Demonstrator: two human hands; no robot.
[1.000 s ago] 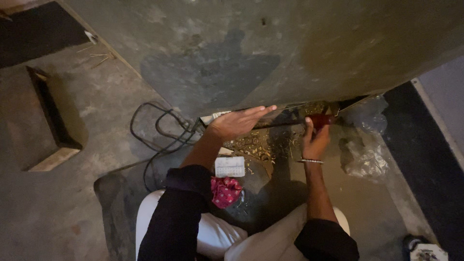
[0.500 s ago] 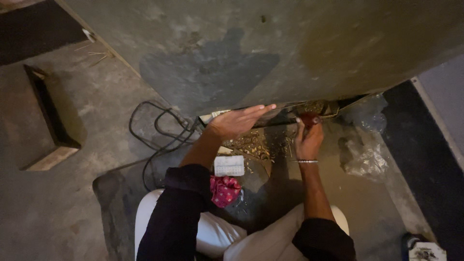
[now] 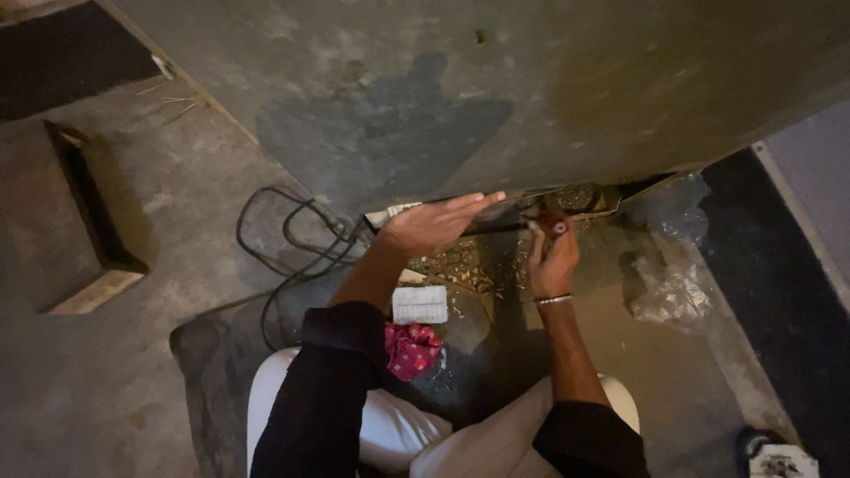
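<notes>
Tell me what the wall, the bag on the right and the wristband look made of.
Wall: apparently cement plaster, matte grey, blotchy with a dark damp-looking patch. Bag: thin clear plastic, crinkled and shiny. Wristband on the right hand: probably metal, thin and bright, though too small to be sure.

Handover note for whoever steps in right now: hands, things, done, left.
Left hand: open, flat, fingers stretched along the long thin strip at the foot of the wall, steadying it.
Right hand: closed grip on a small dark reddish tool, its tip at the strip.
Around: wood chips under the hands, white ribbed block, pink cloth, black cable to the left, clear plastic bag to the right.
Done: chips show some material removed.
Left: cannot tell how much remains; the work spot is dark.
</notes>
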